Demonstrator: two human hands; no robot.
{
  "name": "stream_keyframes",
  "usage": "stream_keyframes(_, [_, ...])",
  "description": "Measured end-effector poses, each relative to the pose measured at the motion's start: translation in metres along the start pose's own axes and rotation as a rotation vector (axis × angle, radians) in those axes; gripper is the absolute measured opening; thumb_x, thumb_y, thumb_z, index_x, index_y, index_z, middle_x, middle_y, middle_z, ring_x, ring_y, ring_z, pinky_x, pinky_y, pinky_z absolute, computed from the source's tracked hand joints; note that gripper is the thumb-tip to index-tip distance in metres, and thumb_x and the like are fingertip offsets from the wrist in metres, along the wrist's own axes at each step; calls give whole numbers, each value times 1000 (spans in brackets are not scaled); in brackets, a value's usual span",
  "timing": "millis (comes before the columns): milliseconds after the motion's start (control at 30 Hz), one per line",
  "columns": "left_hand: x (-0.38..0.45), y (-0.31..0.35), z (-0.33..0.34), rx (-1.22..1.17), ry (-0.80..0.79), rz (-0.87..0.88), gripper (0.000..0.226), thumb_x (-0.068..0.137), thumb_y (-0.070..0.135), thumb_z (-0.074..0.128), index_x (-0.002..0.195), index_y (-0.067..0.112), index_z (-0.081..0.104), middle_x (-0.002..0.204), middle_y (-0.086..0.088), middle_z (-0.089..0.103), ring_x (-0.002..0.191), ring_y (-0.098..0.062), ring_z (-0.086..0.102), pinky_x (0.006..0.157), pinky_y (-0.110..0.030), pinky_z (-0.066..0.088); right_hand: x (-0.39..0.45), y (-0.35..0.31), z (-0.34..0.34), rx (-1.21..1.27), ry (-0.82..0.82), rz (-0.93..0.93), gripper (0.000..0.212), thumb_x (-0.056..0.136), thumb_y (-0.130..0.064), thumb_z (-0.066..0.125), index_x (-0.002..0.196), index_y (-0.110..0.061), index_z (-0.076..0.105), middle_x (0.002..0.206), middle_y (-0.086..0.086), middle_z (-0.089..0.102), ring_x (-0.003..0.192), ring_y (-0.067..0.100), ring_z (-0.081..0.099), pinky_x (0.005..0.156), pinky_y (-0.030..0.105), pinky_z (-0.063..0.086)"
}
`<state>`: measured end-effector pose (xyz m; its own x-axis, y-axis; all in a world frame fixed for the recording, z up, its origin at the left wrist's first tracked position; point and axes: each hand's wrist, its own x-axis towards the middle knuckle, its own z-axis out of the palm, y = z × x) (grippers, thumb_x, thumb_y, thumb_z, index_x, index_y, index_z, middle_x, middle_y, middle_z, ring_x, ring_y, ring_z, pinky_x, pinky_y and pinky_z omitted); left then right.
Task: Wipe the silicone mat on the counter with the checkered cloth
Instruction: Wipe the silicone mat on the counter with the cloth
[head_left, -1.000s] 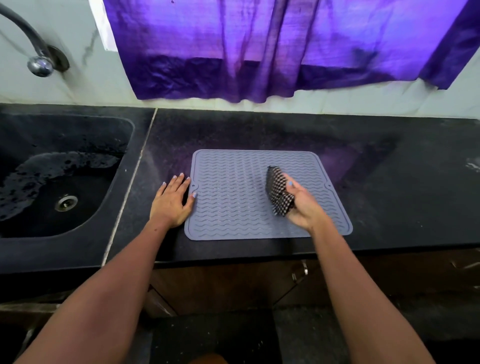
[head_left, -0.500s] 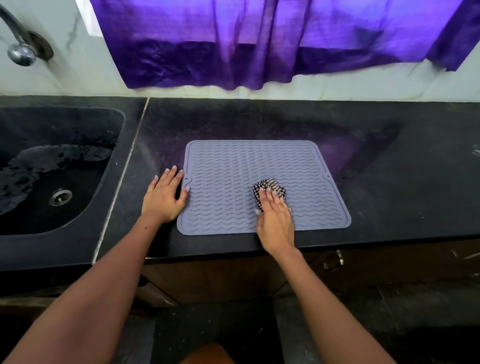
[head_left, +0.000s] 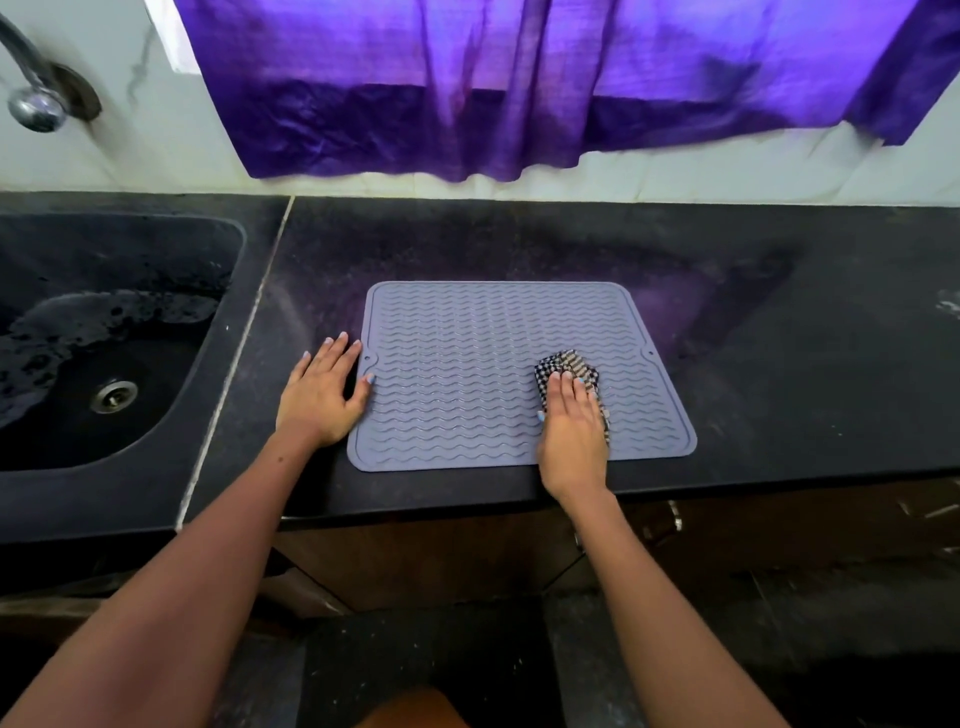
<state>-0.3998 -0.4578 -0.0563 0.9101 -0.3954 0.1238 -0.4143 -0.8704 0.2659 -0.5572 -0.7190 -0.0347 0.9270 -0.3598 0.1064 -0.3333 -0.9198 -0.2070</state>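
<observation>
Nearest: right hand (head_left: 574, 434) laid flat over the checkered cloth (head_left: 571, 371), fingers straight, grip open and pressing rather than pinching, probably to spread weight through the bunched fabric. Cloth wadded on the near-right part of the silicone mat (head_left: 493, 374), partly hidden under the palm, its far end poking out past the fingertips. Left hand (head_left: 322, 397) flat on the desk (head_left: 779, 389) at the mat's left edge, fingers extended, thumb tip touching the rim; grip open too, holding nothing, likely placed so as to keep the mat from sliding under the wiping strokes. Mat lying flat near the desk's front edge, wavy ridges up, most of its surface uncovered and seemingly yet to be wiped. Further left, a dark sink (head_left: 218, 260) with a wet bottom and a drain. Farthest back, a tap (head_left: 36, 98) on the pale wall and a purple curtain (head_left: 519, 88) hanging above the desk.
</observation>
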Motion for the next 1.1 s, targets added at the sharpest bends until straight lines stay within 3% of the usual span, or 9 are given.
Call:
stream_keyframes(167, [-1, 2, -1, -1, 3, -12, 70, 89, 54, 20, 147, 17, 28, 157, -2, 22, 146, -16, 14, 119, -37, 7, 12, 20, -11, 346, -51, -19, 56, 93, -6, 45, 145, -18, 28, 153, -1, 28, 143, 15, 21, 114, 25, 11])
stream_keyframes(300, [-2, 5, -4, -10, 10, -10, 70, 88, 53, 21, 146, 16, 30, 156, -4, 23, 146, -16, 16, 119, -38, 8, 31, 34, -44, 1256, -165, 397, 41, 97, -10, 41, 138, -17, 43, 141, 3, 45, 115, 16, 50, 87, 23, 44])
stream_keyframes(367, [-2, 5, -5, -12, 11, -8, 64, 94, 51, 25, 146, 15, 30, 156, -4, 24, 145, -17, 16, 119, -38, 8, 43, 43, -58, 1577, 28, 604, 39, 99, -10, 38, 138, -11, 43, 135, 10, 51, 104, 19, 56, 84, 28, 50])
stream_keyframes(500, [-2, 5, -4, -10, 0, -4, 63, 95, 50, 26, 147, 15, 29, 156, -4, 22, 146, -17, 15, 120, -38, 8, 33, 33, -60, 935, 236, 377, 49, 95, -9, 45, 142, -19, 35, 137, -8, 43, 109, 5, 52, 89, 5, 38])
stream_keyframes(600, [-1, 5, -4, -10, -7, -8, 71, 88, 54, 20, 147, 16, 29, 157, -3, 22, 146, -17, 15, 120, -38, 8, 14, 15, -25, 428, 41, 128, 56, 94, -8, 44, 146, -21, 26, 151, 0, 32, 132, 17, 39, 108, 24, 32])
stream_keyframes(700, [-1, 3, -2, -2, 4, -12, 71, 88, 54, 19, 147, 16, 29, 156, -3, 22, 146, -17, 16, 120, -38, 8, 12, 16, -4, 89, 8, 10, 59, 94, -10, 42, 148, -17, 18, 156, 0, 20, 145, 16, 13, 119, 31, 5])
stream_keyframes(900, [-1, 2, -1, -1, 8, -13, 70, 88, 54, 21, 147, 17, 30, 156, -3, 23, 145, -16, 16, 119, -38, 8, 30, 33, -18, 590, -37, 111, 48, 94, -8, 47, 139, -25, 41, 147, -3, 39, 135, 15, 35, 108, 26, 29])
stream_keyframes(1000, [-1, 3, -3, -3, -1, -14, 71, 87, 55, 20, 147, 17, 29, 157, -2, 22, 146, -16, 15, 119, -37, 7, 45, 38, -42, 1238, -88, 423, 38, 97, -8, 42, 134, -16, 49, 139, 5, 49, 116, 18, 52, 89, 24, 45])
stream_keyframes(1100, [-1, 3, -3, -5, -6, -16, 72, 87, 55, 19, 147, 17, 29, 157, -2, 22, 146, -16, 14, 119, -37, 7, 60, 52, -63, 1329, 171, 668, 36, 98, -12, 42, 133, -15, 51, 135, 9, 53, 117, 22, 53, 100, 33, 44])
